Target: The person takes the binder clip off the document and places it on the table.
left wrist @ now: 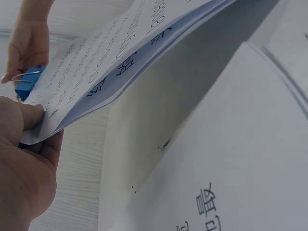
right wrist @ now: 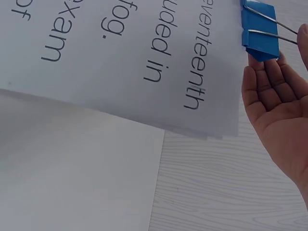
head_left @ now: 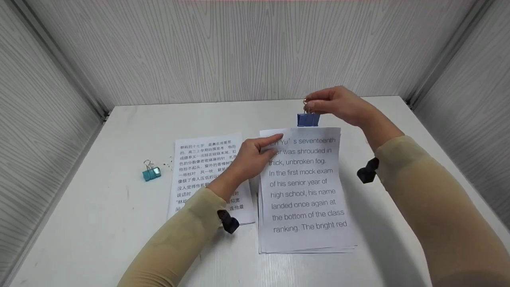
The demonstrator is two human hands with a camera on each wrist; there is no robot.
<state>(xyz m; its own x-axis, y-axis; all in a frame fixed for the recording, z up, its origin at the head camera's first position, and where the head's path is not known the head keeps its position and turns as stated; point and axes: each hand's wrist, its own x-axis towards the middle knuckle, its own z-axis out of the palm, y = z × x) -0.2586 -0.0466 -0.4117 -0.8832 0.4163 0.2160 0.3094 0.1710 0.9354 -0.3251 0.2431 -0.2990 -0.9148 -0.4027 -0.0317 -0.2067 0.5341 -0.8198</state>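
A blue binder clip point(head_left: 308, 120) is at the top edge of a stack of sheets point(head_left: 308, 237) printed in English. My right hand point(head_left: 343, 104) pinches the clip's wire handles between thumb and fingers. In the right wrist view, the clip point(right wrist: 262, 36) meets the paper's edge; how far its mouth reaches over the sheets cannot be told. My left hand point(head_left: 250, 159) grips the stack near its upper left corner. The left wrist view shows the thumb above and fingers below the paper, with the sheets point(left wrist: 115, 91) lifted and bowed.
A second stack of pages point(head_left: 207, 159), printed in Chinese, lies to the left, partly under my left forearm. Farther left sits a teal binder clip point(head_left: 152, 173) on the white table point(head_left: 99, 207). Small dark specks lie between them. Pale wood-grain panels point(head_left: 255, 52) enclose the back and sides.
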